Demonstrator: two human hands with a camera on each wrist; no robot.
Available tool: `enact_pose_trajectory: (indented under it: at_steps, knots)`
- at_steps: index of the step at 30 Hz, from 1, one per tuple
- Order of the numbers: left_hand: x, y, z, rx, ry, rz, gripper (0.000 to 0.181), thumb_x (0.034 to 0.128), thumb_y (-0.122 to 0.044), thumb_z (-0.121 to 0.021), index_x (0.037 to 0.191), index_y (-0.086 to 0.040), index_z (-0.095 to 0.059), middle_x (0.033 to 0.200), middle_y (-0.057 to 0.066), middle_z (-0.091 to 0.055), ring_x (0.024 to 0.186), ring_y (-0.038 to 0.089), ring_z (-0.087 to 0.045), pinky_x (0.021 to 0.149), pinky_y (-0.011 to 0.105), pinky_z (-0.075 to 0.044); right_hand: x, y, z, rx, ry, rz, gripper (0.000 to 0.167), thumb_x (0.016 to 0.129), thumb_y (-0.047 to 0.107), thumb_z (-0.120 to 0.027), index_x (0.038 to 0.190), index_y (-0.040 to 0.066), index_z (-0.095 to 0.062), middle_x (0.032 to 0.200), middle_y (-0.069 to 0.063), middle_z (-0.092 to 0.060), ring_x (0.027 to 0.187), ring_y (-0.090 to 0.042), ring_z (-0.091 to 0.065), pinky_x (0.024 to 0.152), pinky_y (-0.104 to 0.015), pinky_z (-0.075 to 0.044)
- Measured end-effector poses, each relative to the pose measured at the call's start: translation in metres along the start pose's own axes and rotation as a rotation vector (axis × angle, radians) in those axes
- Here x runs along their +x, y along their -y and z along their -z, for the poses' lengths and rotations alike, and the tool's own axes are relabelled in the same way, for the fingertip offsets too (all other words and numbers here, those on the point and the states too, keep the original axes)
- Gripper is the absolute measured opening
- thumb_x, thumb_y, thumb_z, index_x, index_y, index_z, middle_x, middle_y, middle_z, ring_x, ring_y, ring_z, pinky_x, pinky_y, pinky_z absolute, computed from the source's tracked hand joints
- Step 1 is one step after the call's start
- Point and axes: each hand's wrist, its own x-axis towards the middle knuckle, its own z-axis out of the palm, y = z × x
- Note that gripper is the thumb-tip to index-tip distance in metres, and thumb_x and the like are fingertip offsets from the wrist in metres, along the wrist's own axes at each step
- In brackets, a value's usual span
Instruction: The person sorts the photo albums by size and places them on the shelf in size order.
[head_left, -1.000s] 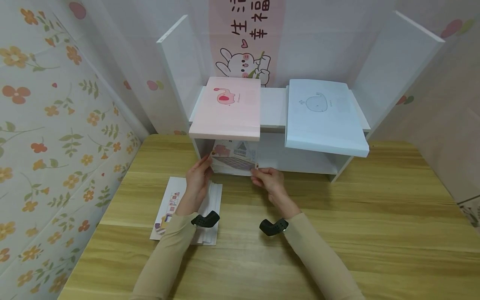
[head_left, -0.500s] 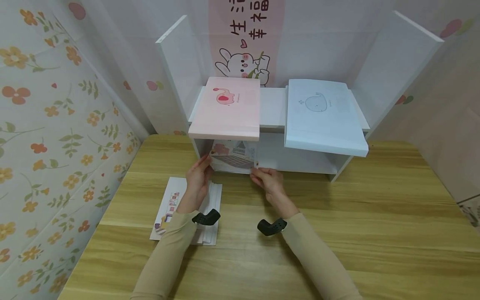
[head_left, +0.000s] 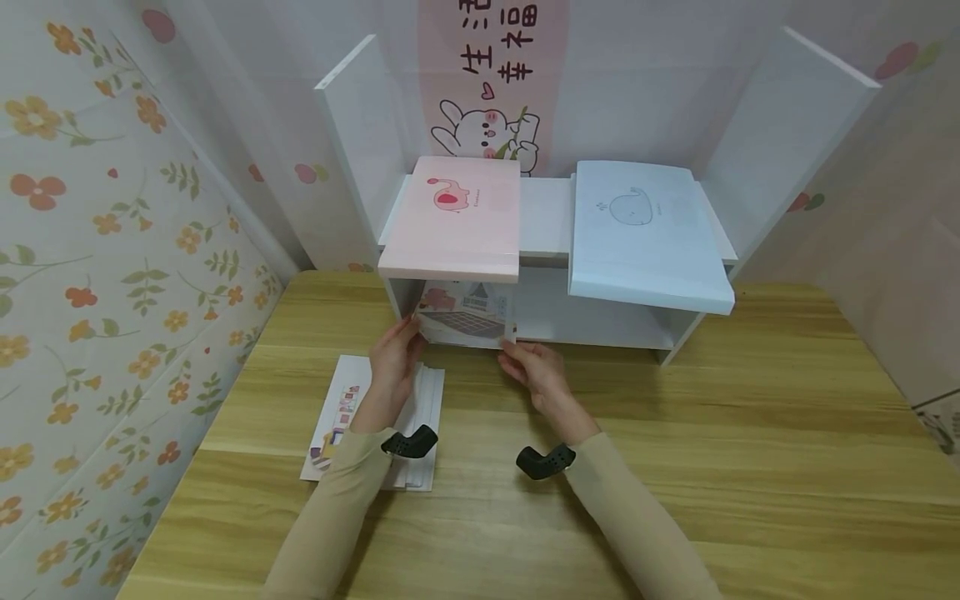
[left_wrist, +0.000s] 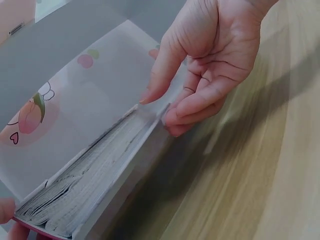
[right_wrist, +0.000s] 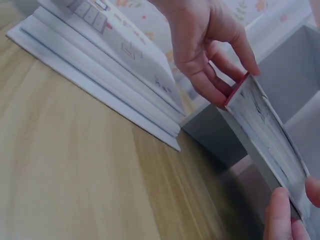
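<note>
A thick book [head_left: 465,323] with a picture cover and barcode lies partly inside the lower left of a white shelf [head_left: 600,321]. My left hand [head_left: 393,354] pinches its left corner, thumb above and fingers below, at the red spine in the right wrist view. At the near right corner, my right hand [head_left: 536,371] pinches it between thumb and fingers. The left wrist view shows the book's page edges [left_wrist: 95,175] between the covers, with a slight gap near the right fingers [left_wrist: 195,112]. The book's far part is hidden under the pink book above.
Overhanging the shelf top are a pink elephant book [head_left: 457,221] and a light blue whale book [head_left: 645,233]. White side panels [head_left: 363,133] rise at both ends. A stack of white books [head_left: 423,425] lies beside and under my left forearm on the wooden table [head_left: 675,467].
The held book and both hands have shifted very slightly toward me. The grip looks the same, and the other books have stayed put.
</note>
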Motion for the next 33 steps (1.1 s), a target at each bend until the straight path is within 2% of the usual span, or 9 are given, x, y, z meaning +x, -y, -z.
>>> enact_pose_trajectory:
  at_steps: [7,11,17,20,23,27,30,33]
  knots:
    - [-0.008,0.001,0.009,0.073,0.037,0.006,0.044,0.0942,-0.003,-0.051,0.136,0.007,-0.042,0.141,0.017,-0.039,0.126,0.025,-0.045,0.097,0.024,-0.042,-0.008,-0.005,0.004,-0.066,0.037,0.007,0.028,0.087,0.001,-0.062,0.11,-0.012,-0.054,0.076,-0.004,-0.064,0.067,-0.009,-0.063,0.065,-0.02,-0.054]
    - [-0.012,0.001,0.013,0.101,0.055,0.016,0.043,0.0945,-0.001,-0.05,0.136,0.007,-0.041,0.141,0.018,-0.04,0.127,0.026,-0.044,0.099,0.025,-0.041,-0.013,-0.006,0.003,-0.09,0.073,0.005,0.029,0.088,0.0,-0.061,0.113,-0.013,-0.054,0.079,-0.004,-0.064,0.07,-0.01,-0.063,0.068,-0.021,-0.055]
    - [-0.016,0.002,0.018,0.11,0.055,0.019,0.042,0.0937,0.002,-0.049,0.134,0.01,-0.041,0.139,0.02,-0.042,0.126,0.027,-0.044,0.1,0.027,-0.041,-0.02,-0.008,0.001,-0.071,0.117,0.008,0.028,0.088,-0.003,-0.058,0.113,-0.014,-0.054,0.081,-0.005,-0.063,0.07,-0.011,-0.063,0.068,-0.022,-0.055]
    - [-0.018,0.002,0.02,0.104,0.05,0.02,0.042,0.093,0.002,-0.051,0.134,0.01,-0.042,0.138,0.02,-0.043,0.12,0.024,-0.049,0.098,0.026,-0.042,-0.023,-0.01,0.001,-0.072,0.123,0.008,0.027,0.088,-0.004,-0.058,0.112,-0.014,-0.054,0.082,-0.006,-0.063,0.071,-0.012,-0.064,0.068,-0.022,-0.055]
    - [-0.02,0.002,0.023,0.129,0.053,0.012,0.042,0.0924,0.002,-0.052,0.132,0.011,-0.043,0.137,0.021,-0.046,0.107,0.014,-0.058,0.097,0.026,-0.043,-0.026,-0.012,0.001,-0.079,0.128,0.004,0.026,0.088,-0.003,-0.058,0.112,-0.014,-0.054,0.086,-0.009,-0.063,0.075,-0.014,-0.064,0.069,-0.022,-0.055]
    - [-0.023,0.003,0.029,0.164,0.051,0.001,0.042,0.0912,0.002,-0.054,0.131,0.01,-0.045,0.125,0.016,-0.057,0.091,0.005,-0.063,0.096,0.027,-0.044,-0.03,-0.015,0.0,-0.089,0.151,0.011,0.027,0.089,-0.003,-0.058,0.113,-0.014,-0.053,0.092,-0.012,-0.062,0.08,-0.017,-0.064,0.072,-0.024,-0.055]
    - [-0.025,0.003,0.033,0.158,0.041,0.002,0.042,0.09,0.002,-0.055,0.13,0.011,-0.047,0.108,0.007,-0.063,0.092,0.008,-0.064,0.096,0.028,-0.044,-0.033,-0.016,0.0,-0.093,0.162,0.005,0.029,0.089,-0.003,-0.058,0.114,-0.014,-0.052,0.092,-0.011,-0.062,0.08,-0.016,-0.064,0.074,-0.024,-0.055]
    - [-0.028,0.002,0.037,0.146,0.048,0.007,0.042,0.0899,0.003,-0.054,0.13,0.011,-0.046,0.098,0.001,-0.065,0.101,0.016,-0.062,0.097,0.029,-0.044,-0.037,-0.018,0.0,-0.098,0.171,-0.013,0.03,0.089,-0.002,-0.057,0.116,-0.014,-0.051,0.094,-0.01,-0.062,0.08,-0.015,-0.063,0.075,-0.025,-0.054]
